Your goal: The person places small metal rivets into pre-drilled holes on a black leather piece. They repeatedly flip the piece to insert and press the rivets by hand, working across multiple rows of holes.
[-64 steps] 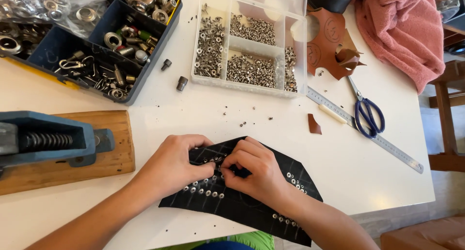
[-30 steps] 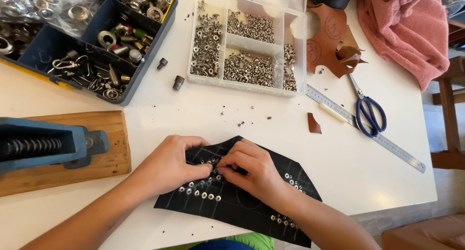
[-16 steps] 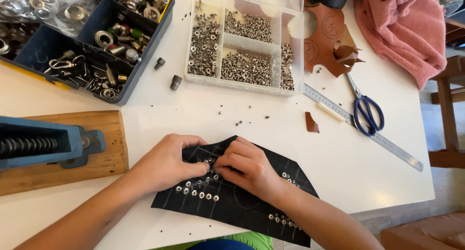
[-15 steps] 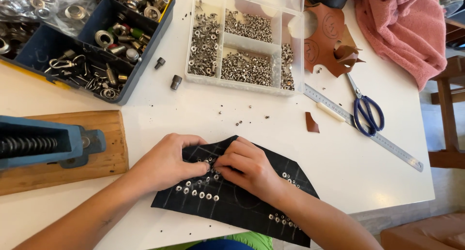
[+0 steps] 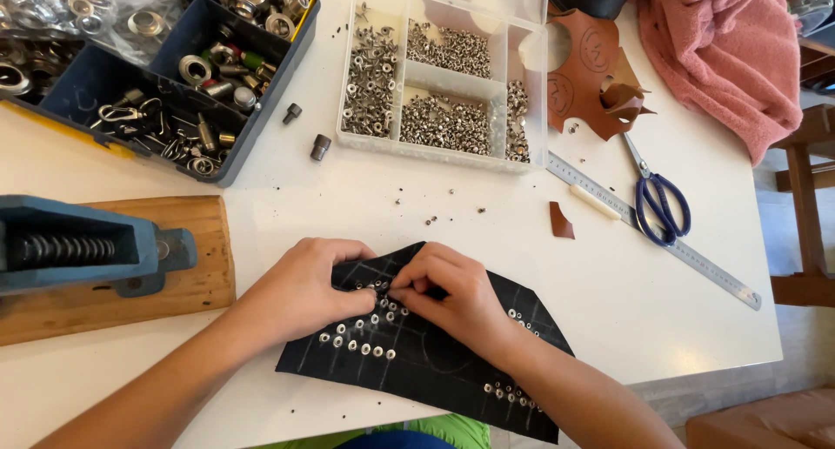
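Pressing down on a flat black leather piece (image 5: 435,362) studded with small silver rivets, both hands meet over its upper middle: the left hand (image 5: 300,292) lies curled with its fingers bent onto the leather, and the right hand (image 5: 457,297) has its fingertips pinched together at a rivet beside the left thumb, though what exactly sits between them is too small to tell. The leather lies at the near edge of the white tabletop (image 5: 522,240), its long axis running from the near-left up and across toward the near-right corner, its peaked top pointing away from the person. Toward the left edge stands a blue metal hand press (image 5: 78,249) on a wooden board (image 5: 191,275). At the far left corner sits a dark blue compartment box of metal fittings (image 5: 165,75), and beside it a clear plastic divided box of silver rivets (image 5: 444,83), with two small dark metal dies (image 5: 306,131) between them. Toward the right edge lie brown leather scraps (image 5: 591,83), blue-handled scissors (image 5: 657,197) and a steel ruler (image 5: 652,231); a pink cloth (image 5: 722,49) covers the far right corner, with a wooden chair (image 5: 804,197) beyond the edge.
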